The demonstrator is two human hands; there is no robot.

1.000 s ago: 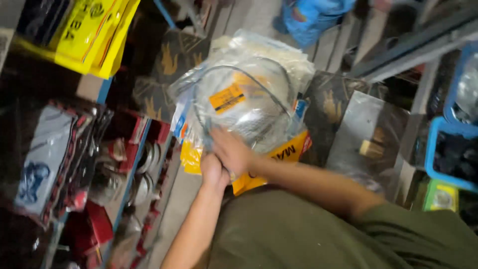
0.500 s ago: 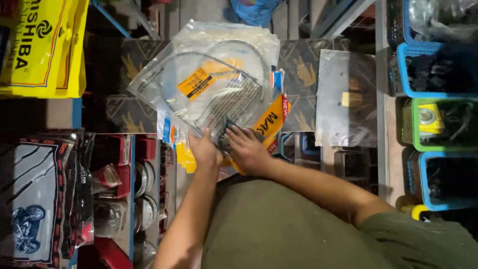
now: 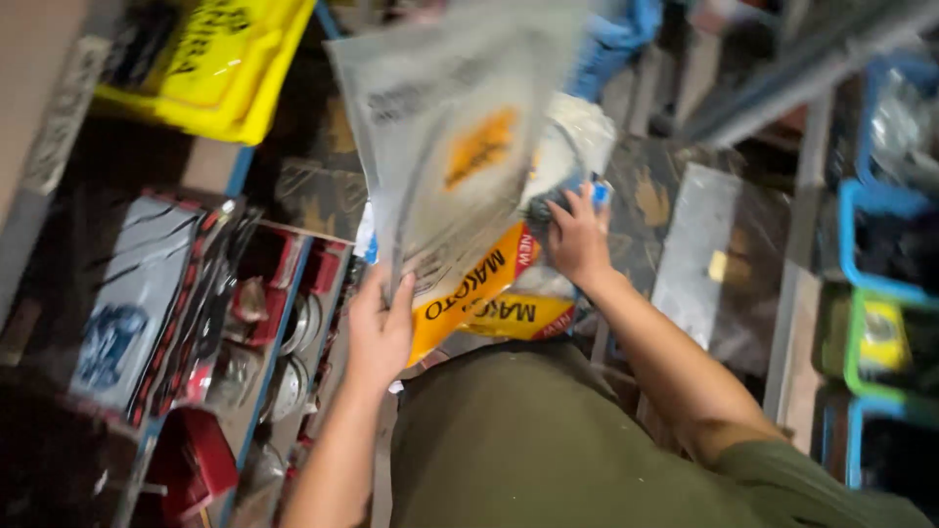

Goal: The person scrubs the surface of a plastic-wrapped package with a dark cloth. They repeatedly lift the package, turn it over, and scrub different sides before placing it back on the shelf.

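Observation:
My left hand (image 3: 380, 330) grips the lower edge of a clear plastic packet (image 3: 445, 147) that has an orange label and a coiled cable inside, lifted and tilted up, blurred. Under it lies a stack of similar packets with yellow-orange bottoms (image 3: 468, 293). My right hand (image 3: 579, 235) rests on the stack's right side, fingers pressing on a packet with a dark part (image 3: 546, 203) in it.
Shelves at the left hold red boxes (image 3: 196, 460), round metal parts (image 3: 293, 342) and a hanging packet (image 3: 132, 303). A yellow bag (image 3: 210, 68) hangs at top left. Blue and green baskets (image 3: 880, 323) stand right; a clear bag (image 3: 709, 264) lies on black boxes.
My left hand has lifted the top packet up off the stack. My right hand moved up and right onto the stack. The camera view tilted.

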